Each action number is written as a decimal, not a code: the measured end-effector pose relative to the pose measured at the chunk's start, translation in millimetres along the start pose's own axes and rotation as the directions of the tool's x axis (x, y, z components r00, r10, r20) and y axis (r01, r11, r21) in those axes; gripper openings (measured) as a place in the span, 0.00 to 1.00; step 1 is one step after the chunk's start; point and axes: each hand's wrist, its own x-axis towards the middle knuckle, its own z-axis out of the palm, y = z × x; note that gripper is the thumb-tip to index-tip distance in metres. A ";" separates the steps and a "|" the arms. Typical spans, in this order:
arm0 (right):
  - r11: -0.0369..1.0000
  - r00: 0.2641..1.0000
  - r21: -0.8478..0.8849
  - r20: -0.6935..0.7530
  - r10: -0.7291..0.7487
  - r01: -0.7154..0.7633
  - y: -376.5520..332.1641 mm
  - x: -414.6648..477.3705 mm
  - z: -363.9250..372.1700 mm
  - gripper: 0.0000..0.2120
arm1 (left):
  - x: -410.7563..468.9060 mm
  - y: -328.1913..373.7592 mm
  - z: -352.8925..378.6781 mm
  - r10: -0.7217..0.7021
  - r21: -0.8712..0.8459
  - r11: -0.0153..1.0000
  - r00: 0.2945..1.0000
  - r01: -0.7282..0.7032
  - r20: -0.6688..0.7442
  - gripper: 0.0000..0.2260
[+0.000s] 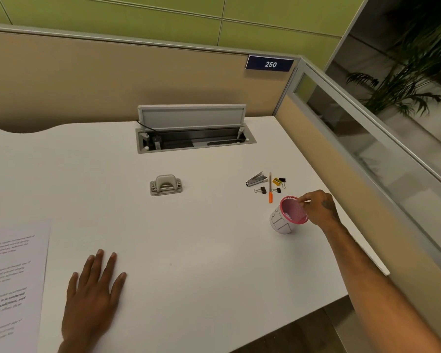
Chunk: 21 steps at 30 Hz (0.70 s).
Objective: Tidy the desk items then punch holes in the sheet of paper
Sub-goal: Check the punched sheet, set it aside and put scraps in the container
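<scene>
A white desk (189, 238) is seen from above, bounded at the back and right by beige partition panels (112, 80). An open cable tray (194, 138) with a raised grey lid is set into the back of the desk top. A printed sheet of paper (13, 284) is laid flat at the near left edge, partly cut off by the frame. The left hand (92, 299) is spread flat, palm down, on the bare desk just right of the sheet, with nothing grasped. The right hand (318, 207) is stretched out to the right side of the desk, and the rim of a pink mesh cup (289, 215) is pinched between its thumb and fingers; the cup is held tilted, its mouth turned towards the camera and its pale base on or close to the desk. A grey hole punch (166, 185) is placed near the middle of the desk, well apart from the sheet. Just behind the cup a small cluster is gathered: a stapler (255, 179), an orange-capped pen (270, 188), a yellow sharpener (276, 181) and several black binder clips (261, 190).
</scene>
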 end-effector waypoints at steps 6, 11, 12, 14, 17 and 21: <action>1.000 0.998 0.025 -0.061 0.001 0.000 -2.8 -5.6 2.1 0.08 | -0.9 2.1 -1.8 -0.003 0.002 1.000 1.000 0.003 0.000 0.31; 0.998 0.997 -0.056 -0.077 -0.015 0.010 -4.3 -8.2 8.3 0.08 | -2.1 3.5 -6.0 0.005 0.010 1.000 1.000 -0.005 -0.002 0.32; 0.998 0.997 -0.062 -0.074 0.005 -0.009 -4.5 -8.1 10.1 0.09 | -3.0 4.2 -7.4 0.007 0.016 1.000 1.000 -0.007 0.001 0.32; 0.995 0.995 -0.065 -0.068 0.071 -0.076 -8.1 -10.7 12.2 0.13 | -3.7 6.1 -9.8 0.013 0.015 1.000 1.000 -0.013 0.002 0.32; 0.995 0.994 0.087 -0.096 0.048 -0.039 -30.7 -36.2 28.1 0.17 | -2.5 7.2 -11.4 0.010 0.019 1.000 1.000 -0.010 0.013 0.32; 0.909 0.941 0.296 0.078 -0.330 0.294 -83.8 -140.1 103.8 0.08 | -2.8 6.4 -10.9 0.017 0.040 0.999 1.000 -0.017 0.011 0.31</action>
